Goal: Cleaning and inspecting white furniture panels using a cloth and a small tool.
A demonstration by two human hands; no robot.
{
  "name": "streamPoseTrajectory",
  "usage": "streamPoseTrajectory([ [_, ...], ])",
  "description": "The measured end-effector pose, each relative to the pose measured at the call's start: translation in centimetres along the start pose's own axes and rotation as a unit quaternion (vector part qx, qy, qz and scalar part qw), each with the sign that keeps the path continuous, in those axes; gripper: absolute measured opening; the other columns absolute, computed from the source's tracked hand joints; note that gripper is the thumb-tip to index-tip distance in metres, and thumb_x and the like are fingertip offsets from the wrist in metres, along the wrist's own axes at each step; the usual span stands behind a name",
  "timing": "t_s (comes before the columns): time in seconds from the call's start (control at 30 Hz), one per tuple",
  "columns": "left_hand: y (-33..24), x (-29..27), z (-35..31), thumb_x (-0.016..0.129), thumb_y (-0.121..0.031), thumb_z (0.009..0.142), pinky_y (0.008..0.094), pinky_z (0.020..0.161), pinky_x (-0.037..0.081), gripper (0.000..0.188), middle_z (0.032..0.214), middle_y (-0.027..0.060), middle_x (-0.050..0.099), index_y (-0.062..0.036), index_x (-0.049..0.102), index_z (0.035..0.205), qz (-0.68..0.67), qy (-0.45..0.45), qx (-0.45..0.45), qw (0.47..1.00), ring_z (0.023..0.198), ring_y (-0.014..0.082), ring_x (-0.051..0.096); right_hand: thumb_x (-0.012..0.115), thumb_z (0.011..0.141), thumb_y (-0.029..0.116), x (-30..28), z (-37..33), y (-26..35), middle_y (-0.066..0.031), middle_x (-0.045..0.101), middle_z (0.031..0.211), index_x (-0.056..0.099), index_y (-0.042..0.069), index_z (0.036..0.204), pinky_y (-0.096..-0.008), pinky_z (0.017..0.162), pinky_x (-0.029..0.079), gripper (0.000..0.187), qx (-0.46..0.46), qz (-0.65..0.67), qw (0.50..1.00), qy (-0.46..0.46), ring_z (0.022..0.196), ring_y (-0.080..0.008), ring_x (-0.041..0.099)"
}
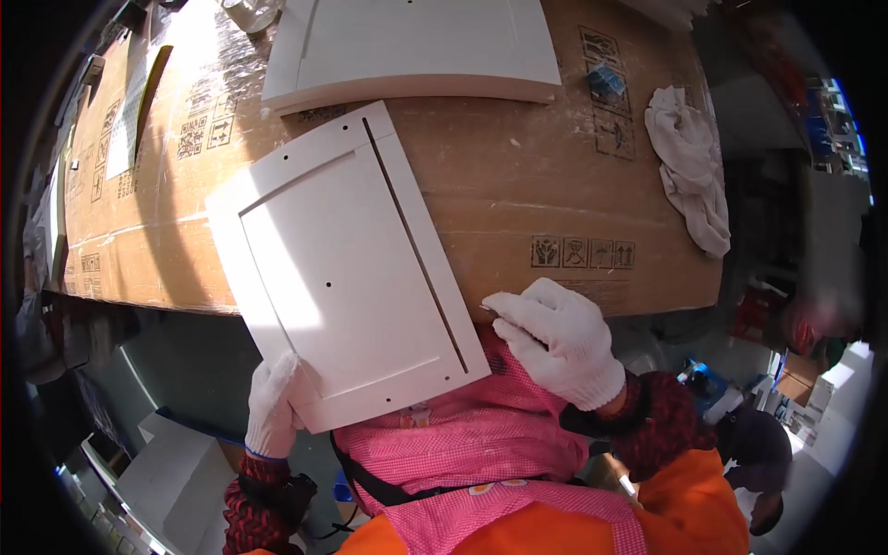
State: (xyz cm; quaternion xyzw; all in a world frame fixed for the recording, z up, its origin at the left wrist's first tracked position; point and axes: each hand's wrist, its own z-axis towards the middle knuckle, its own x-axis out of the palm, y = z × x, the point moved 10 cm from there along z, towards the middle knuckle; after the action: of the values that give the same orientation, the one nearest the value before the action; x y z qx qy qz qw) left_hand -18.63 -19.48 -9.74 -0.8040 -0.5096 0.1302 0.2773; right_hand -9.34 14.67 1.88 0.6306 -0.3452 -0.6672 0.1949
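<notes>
A white panel (356,291) with a recessed middle, a long dark groove and several small holes lies tilted over the table's near edge. My left hand (274,407), in a white knit glove, is closed on its lower left corner, thumb on top. To the right of the panel and apart from it is my right hand (560,340), gloved alike. Its thumb and forefinger come together in a pinch pointing left. Whatever small thing sits between those fingertips is too small to name.
Brown printed cardboard (481,185) covers the table. Beyond the panel lies a stack of white panels (416,46). A crumpled white cloth (689,171) rests at the right edge, near a small blue object (606,81). White boxes (176,481) stand on the lower left.
</notes>
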Motion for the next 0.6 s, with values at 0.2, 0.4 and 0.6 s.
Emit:
streamPoseTrajectory([
  [0.2, -0.4, 3.3, -0.4, 0.057, -0.048, 0.107, 0.0235, 0.036, 0.036, 0.05, 0.065, 0.0027, 0.06, 0.0017, 0.063, 0.105, 0.036, -0.062, 0.051, 0.996, 0.041, 0.0103, 0.052, 0.075, 0.09, 0.014, 2.1, -3.0, 2.1, -0.0044, 0.057, 0.082, 0.073, 0.016, 0.121, -0.0387, 0.061, 0.053, 0.031, 0.001, -0.042, 0.999, -0.001, 0.07, -0.0249, 0.065],
  [0.4, 0.9, 6.4, -1.3, 0.059, -0.046, 0.105, 0.0245, 0.037, 0.039, 0.046, 0.071, 0.0055, 0.063, 0.0005, 0.062, 0.104, -0.021, -0.043, 0.049, 0.998, 0.044, 0.0116, 0.055, 0.075, 0.089, 0.012, 1.2, -4.3, 0.6, -0.0038, 0.056, 0.082, 0.073, 0.017, 0.116, -0.039, 0.06, 0.052, 0.028, 0.058, -0.097, 0.991, -0.076, 0.068, -0.0256, 0.063],
  [0.6, 2.5, 8.5, -1.6, 0.061, -0.04, 0.106, 0.0256, 0.037, 0.042, 0.041, 0.074, 0.0071, 0.065, 0.0007, 0.062, 0.104, -0.072, -0.022, 0.037, 0.996, 0.047, 0.0144, 0.058, 0.076, 0.088, 0.011, 0.2, -5.2, -1.0, -0.0065, 0.056, 0.083, 0.072, 0.013, 0.107, -0.0424, 0.063, 0.053, 0.02, 0.124, -0.086, 0.984, -0.097, 0.07, -0.0302, 0.062],
])
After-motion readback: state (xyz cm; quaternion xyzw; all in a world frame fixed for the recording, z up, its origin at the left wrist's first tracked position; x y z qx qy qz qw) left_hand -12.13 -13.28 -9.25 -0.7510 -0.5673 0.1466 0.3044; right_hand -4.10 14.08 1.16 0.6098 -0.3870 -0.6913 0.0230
